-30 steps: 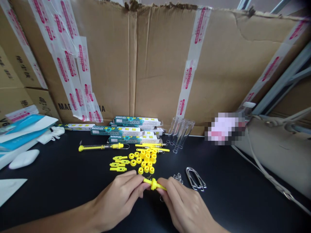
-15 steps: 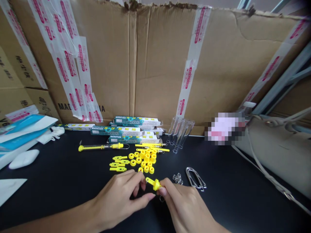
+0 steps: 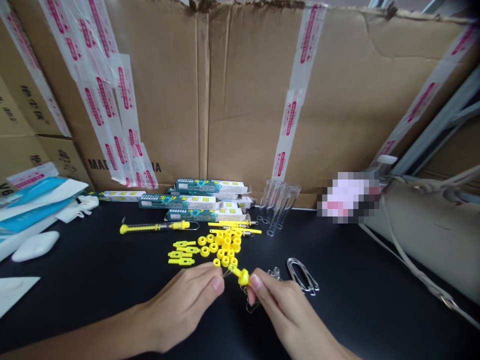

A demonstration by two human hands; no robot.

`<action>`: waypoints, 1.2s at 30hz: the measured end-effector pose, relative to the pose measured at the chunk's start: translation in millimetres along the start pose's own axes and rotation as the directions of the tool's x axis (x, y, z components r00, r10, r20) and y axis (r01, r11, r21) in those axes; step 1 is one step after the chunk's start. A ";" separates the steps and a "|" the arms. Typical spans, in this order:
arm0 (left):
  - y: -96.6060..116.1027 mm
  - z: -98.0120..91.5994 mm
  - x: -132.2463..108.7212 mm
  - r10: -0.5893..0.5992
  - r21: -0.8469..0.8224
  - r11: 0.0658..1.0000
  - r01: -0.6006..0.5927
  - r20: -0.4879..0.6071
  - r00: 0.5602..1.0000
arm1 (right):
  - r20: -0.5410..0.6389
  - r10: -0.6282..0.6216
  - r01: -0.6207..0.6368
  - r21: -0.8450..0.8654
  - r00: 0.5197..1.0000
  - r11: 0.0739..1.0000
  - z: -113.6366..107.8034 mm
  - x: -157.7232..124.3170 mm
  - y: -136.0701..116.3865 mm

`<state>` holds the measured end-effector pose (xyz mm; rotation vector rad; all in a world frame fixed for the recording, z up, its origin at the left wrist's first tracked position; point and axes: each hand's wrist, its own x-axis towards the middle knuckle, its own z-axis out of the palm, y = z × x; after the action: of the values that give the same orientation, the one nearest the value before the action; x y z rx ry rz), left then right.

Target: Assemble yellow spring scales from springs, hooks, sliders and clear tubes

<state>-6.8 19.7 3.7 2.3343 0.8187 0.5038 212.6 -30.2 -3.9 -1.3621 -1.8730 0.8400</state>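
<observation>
My right hand (image 3: 288, 305) pinches a yellow plastic spring scale part (image 3: 243, 276), a narrow tab with a rounded collar. Fingers closed, my left hand (image 3: 187, 300) grips a thin metal wire (image 3: 227, 272) that reaches the tab's far end; whether it passes through the hole I cannot tell. Below my right fingertips shows a metal loop (image 3: 252, 307). Just beyond the hands lie several yellow rings and caps (image 3: 225, 244). To their left are several flat yellow tabs (image 3: 183, 254), and behind them yellow rods with springs (image 3: 234, 231).
An assembled spring scale (image 3: 157, 227) lies on the black table. Small boxes (image 3: 191, 202) and clear tubes (image 3: 277, 205) stand behind. Metal hooks (image 3: 303, 276) and small clear pieces (image 3: 276, 273) are at right, near a beige bag (image 3: 431, 235). A white computer mouse (image 3: 35, 246) sits at left.
My left fingers have closed from a spread pose onto the thin wire at the tab's end. The yellow part has shifted slightly right and tilted more downward to the right.
</observation>
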 end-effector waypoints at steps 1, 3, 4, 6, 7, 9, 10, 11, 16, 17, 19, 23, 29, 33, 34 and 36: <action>0.0 -0.2 -0.3 -0.005 0.023 1.000 0.005 0.009 1.000 | 0.018 0.046 -0.047 0.066 0.999 0.997 0.1 1.2 0.4; 0.1 0.6 -0.4 0.021 0.107 0.994 -0.024 0.036 0.999 | 0.088 0.142 -0.158 0.230 0.986 0.960 0.7 3.8 1.0; 0.2 1.7 -0.2 0.034 0.140 0.989 -0.039 0.042 0.999 | 0.140 0.191 -0.227 0.320 0.972 0.920 0.9 5.0 1.0; -0.2 4.9 0.8 0.037 0.172 0.984 -0.039 0.012 0.999 | 0.249 0.268 -0.358 0.473 0.931 0.805 1.2 6.7 0.1; -0.7 6.7 1.4 0.034 0.176 0.984 -0.031 -0.017 0.999 | 0.290 0.293 -0.408 0.525 0.911 0.747 1.2 7.1 -0.7; -2.4 9.7 2.5 0.031 0.168 0.986 -0.018 -0.072 0.997 | 0.340 0.322 -0.466 0.573 0.884 0.674 1.5 6.9 -2.4; -3.3 10.7 2.8 0.035 0.167 0.986 -0.019 -0.096 0.995 | 0.345 0.330 -0.476 0.572 0.879 0.668 1.9 6.3 -3.2; -4.0 11.2 2.9 0.044 0.167 0.986 -0.024 -0.115 0.992 | 0.341 0.333 -0.474 0.550 0.879 0.688 2.5 5.3 -3.9; -4.2 7.6 2.2 0.006 0.075 0.997 0.000 -0.078 0.997 | 0.138 0.086 -0.102 0.117 0.987 0.988 7.5 -1.9 -4.8; -4.0 6.6 1.9 -0.017 0.046 0.999 0.020 -0.055 0.998 | 0.107 0.030 -0.033 0.024 0.994 0.999 8.5 -3.0 -4.6; -4.0 5.3 1.4 -0.064 0.005 0.998 0.064 -0.015 0.998 | 0.098 -0.015 0.022 -0.078 0.995 0.997 10.3 -3.8 -4.3; -5.4 4.6 0.1 -0.150 -0.066 0.987 0.149 -0.005 0.989 | 0.169 -0.013 0.042 -0.173 0.986 0.984 13.0 -0.7 -5.7; -6.3 2.6 2.9 -0.217 -0.293 0.932 0.214 0.024 0.976 | 0.229 -0.018 0.039 -0.085 0.973 0.996 9.5 3.7 -12.4; -5.7 0.4 6.0 -0.168 -0.322 0.932 0.169 0.030 0.985 | 0.212 -0.029 0.045 -0.070 0.977 0.997 7.5 3.8 -9.6; -5.5 0.1 6.2 -0.162 -0.316 0.935 0.163 0.030 0.986 | 0.212 -0.022 0.039 -0.073 0.977 0.997 7.6 3.8 -8.4; -5.4 -0.2 5.9 -0.152 -0.309 0.938 0.156 0.037 0.988 | 0.207 -0.013 0.031 -0.080 0.978 0.996 8.3 3.7 -6.5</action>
<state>-4.9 27.0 1.3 1.9652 0.8420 0.5102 201.5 -29.2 -2.8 -1.3443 -2.0990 0.9320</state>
